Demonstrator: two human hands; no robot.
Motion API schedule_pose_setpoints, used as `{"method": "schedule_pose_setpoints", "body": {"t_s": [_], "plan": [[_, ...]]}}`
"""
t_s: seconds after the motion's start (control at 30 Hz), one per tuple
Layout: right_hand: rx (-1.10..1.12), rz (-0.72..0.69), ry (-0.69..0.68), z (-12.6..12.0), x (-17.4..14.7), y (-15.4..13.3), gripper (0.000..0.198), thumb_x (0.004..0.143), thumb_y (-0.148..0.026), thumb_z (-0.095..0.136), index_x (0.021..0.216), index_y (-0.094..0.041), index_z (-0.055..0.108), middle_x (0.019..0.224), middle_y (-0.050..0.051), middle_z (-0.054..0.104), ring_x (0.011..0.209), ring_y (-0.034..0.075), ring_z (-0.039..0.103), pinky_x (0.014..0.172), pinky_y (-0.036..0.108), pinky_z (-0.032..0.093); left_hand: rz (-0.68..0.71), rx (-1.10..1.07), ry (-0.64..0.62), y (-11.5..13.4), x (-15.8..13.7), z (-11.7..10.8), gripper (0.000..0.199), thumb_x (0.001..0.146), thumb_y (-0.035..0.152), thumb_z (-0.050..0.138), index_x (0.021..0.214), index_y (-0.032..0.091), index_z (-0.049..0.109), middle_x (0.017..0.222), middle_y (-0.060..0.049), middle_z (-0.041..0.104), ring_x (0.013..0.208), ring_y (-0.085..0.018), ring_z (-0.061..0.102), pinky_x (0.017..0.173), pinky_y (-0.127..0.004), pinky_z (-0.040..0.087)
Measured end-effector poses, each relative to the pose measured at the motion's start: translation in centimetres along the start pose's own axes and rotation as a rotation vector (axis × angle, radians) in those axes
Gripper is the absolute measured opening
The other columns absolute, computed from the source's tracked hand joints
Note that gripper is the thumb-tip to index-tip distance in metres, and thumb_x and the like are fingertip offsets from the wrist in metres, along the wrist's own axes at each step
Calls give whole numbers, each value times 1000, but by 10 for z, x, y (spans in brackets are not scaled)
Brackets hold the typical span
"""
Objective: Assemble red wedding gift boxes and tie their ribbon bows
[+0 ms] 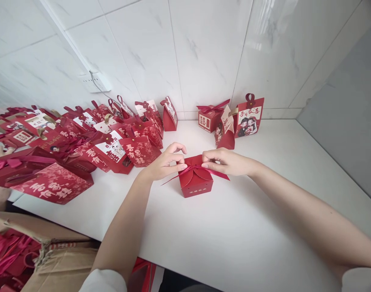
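A small red gift box (197, 187) with folded petal flaps stands upright on the white table. Across its top runs a dark pink ribbon (219, 174), tied at the middle with loose ends out to both sides. My left hand (165, 163) pinches the ribbon at the left of the knot between thumb and a finger, its other fingers curved above. On the opposite side, my right hand (226, 161) has thumb and forefinger closed on the ribbon near the box's right top edge.
Many red gift boxes (139, 151) crowd the table's left side. Against the tiled wall stand a ribboned box (209, 119) and two handled boxes (249, 117). A cardboard carton (64, 267) full of red pieces sits lower left. Another person's hand (0, 151) shows at the left edge.
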State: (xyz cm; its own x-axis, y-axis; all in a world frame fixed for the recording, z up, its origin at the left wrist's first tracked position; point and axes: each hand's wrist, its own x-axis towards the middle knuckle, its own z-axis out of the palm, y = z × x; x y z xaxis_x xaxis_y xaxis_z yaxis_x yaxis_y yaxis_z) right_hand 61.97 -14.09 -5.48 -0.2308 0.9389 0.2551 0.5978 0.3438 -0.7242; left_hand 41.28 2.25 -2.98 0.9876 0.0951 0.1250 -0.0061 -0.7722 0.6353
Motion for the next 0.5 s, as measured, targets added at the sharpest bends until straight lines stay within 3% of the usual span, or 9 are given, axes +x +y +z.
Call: {"method": "schedule_pose_setpoints", "body": {"t_s": [0.17,0.33,0.5], "plan": [[2,9,7,2,0,0,30,97,-40,46,75,-20,44,64,-5,42,56,9,31,53,22,28,-19,-25,4,-3,0,1,28,88,34,56,66,16,56,113,-7,46,114,-22,47,107,-38,35],[273,147,48,-4,-5,5,37,95,-52,46,83,-18,56,62,-3,48,57,10,42,56,24,34,-41,-171,58,-5,-2,0,28,91,30,48,68,16,55,117,-8,50,105,-21,53,99,-36,40],[441,154,167,-12,-6,6,46,97,-55,41,88,-17,65,65,1,53,63,14,48,62,28,39,-24,-264,62,-1,-1,2,26,90,33,50,72,16,59,129,-8,53,115,-24,52,104,-37,37]]}}
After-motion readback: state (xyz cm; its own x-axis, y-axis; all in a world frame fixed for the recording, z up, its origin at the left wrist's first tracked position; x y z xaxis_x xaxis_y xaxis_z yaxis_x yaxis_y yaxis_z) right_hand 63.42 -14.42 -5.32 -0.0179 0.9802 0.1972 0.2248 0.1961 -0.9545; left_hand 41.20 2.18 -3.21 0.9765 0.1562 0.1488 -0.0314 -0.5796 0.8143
